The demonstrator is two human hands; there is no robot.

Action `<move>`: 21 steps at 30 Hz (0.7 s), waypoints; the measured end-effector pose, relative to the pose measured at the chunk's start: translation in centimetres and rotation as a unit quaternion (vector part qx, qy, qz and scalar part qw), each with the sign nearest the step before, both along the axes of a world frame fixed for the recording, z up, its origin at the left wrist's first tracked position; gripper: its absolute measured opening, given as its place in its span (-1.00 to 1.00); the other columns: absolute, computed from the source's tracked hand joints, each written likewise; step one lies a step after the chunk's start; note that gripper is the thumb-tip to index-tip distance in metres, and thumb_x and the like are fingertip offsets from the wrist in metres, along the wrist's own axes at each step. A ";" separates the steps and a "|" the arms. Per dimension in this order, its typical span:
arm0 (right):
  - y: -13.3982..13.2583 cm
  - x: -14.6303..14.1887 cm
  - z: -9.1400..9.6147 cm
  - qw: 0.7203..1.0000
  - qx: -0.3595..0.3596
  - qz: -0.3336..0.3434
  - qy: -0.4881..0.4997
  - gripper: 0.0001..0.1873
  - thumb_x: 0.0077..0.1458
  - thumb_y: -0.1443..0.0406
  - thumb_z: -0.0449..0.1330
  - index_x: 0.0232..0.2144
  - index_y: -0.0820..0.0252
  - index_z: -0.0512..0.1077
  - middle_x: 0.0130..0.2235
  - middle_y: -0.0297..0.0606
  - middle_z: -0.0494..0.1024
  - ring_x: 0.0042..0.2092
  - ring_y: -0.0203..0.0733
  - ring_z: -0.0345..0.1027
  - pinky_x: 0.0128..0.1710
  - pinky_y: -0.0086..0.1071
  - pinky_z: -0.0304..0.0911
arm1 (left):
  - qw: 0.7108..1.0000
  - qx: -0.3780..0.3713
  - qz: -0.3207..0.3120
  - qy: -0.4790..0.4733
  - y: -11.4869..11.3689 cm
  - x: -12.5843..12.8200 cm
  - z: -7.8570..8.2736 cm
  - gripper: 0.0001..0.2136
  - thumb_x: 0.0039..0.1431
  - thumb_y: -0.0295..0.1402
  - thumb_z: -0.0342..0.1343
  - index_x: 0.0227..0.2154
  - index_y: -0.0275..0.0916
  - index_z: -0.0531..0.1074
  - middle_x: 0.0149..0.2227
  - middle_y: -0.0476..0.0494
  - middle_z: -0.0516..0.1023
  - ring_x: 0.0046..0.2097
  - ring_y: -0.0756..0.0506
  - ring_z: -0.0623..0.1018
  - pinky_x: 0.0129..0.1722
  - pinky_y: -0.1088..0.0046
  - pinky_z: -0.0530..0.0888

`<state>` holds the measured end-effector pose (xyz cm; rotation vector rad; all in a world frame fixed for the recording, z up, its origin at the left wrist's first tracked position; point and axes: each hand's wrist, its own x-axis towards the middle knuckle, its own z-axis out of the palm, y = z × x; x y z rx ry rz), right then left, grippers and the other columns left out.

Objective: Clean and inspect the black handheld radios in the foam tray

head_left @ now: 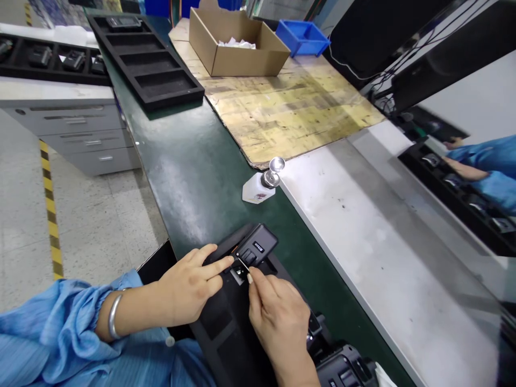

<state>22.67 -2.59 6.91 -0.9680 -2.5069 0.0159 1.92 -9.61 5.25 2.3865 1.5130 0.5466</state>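
Observation:
A black device (262,236) labelled "Riton" lies on a black foam tray (226,333), its lower part turned open near my fingers. My left hand (191,285) rests beside it, fingers stretched apart, with a fingertip at the device's edge. Between the thumb and finger of my right hand (278,312) is a thin white stick (243,264), its far end on the device close to my left fingertip. Its tip is too small to make out. Just beyond stands a white pump bottle (258,188) with its metal lid flipped up.
More black devices (346,368) sit at lower right. A compartmented black tray (161,80), a cardboard box (242,51) and a blue bin (302,37) stand farther back. A white belt surface (363,215) runs along the right; a co-worker's arm (467,169) reaches over another tray.

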 end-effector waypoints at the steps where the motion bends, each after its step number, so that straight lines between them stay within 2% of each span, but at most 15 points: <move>1: 0.2 -0.1 0.4 1.000 -0.010 0.000 -0.005 -0.84 0.27 0.39 0.11 -0.19 0.30 0.50 -0.51 -0.33 0.41 -0.46 -0.28 0.25 -0.34 -0.37 0.15 | 1.000 0.002 0.000 0.002 0.0 0.0 0.0 -0.82 0.06 -0.56 0.07 -0.30 -0.35 0.54 0.27 -0.19 0.36 0.22 -0.52 0.28 -0.01 -0.07 0.48; 4: 1.3 -0.3 1.6 0.997 -0.073 0.000 -0.019 -0.81 0.29 0.35 0.08 -0.27 0.22 0.51 -0.50 -0.35 0.42 -0.46 -0.29 0.29 -0.37 -0.39 0.13 | 1.000 0.007 0.001 0.011 0.0 0.0 0.0 -0.81 0.05 -0.56 0.07 -0.30 -0.34 0.54 0.27 -0.17 0.36 0.21 -0.52 0.29 0.00 -0.06 0.48; 8: 2.9 -0.4 2.8 0.980 -0.200 0.000 -0.020 -0.78 0.28 0.32 0.07 -0.33 0.16 0.51 -0.47 -0.38 0.47 -0.44 -0.33 0.34 -0.36 -0.43 0.16 | 1.000 0.015 0.002 0.017 0.2 0.0 0.1 -0.81 0.01 -0.57 0.07 -0.32 -0.34 0.54 0.26 -0.17 0.37 0.20 -0.51 0.31 -0.02 -0.03 0.50; 13: 4.0 0.1 2.9 0.945 -0.323 -0.006 0.057 -0.81 0.24 0.32 0.12 -0.38 0.14 0.52 -0.39 -0.41 0.55 -0.39 -0.38 0.42 -0.36 -0.51 0.23 | 1.000 0.011 0.001 0.006 0.2 0.0 0.0 -0.82 0.02 -0.57 0.07 -0.32 -0.35 0.54 0.25 -0.18 0.39 0.19 -0.53 0.31 -0.04 -0.05 0.50; 16: 3.7 0.6 2.6 0.937 -0.332 -0.008 0.111 -0.83 0.24 0.32 0.15 -0.35 0.14 0.53 -0.39 -0.42 0.56 -0.39 -0.40 0.43 -0.37 -0.55 0.25 | 1.000 0.009 0.001 0.003 0.1 0.0 0.0 -0.81 0.03 -0.57 0.07 -0.32 -0.35 0.54 0.26 -0.18 0.38 0.20 -0.52 0.31 -0.02 -0.06 0.50; 21: 2.4 0.9 1.8 0.956 -0.270 -0.012 0.118 -0.87 0.27 0.33 0.15 -0.27 0.17 0.52 -0.41 -0.39 0.49 -0.41 -0.40 0.37 -0.38 -0.51 0.23 | 1.000 0.010 0.001 -0.001 0.1 -0.1 0.2 -0.81 0.02 -0.58 0.07 -0.31 -0.36 0.54 0.26 -0.19 0.38 0.20 -0.53 0.31 -0.03 -0.07 0.50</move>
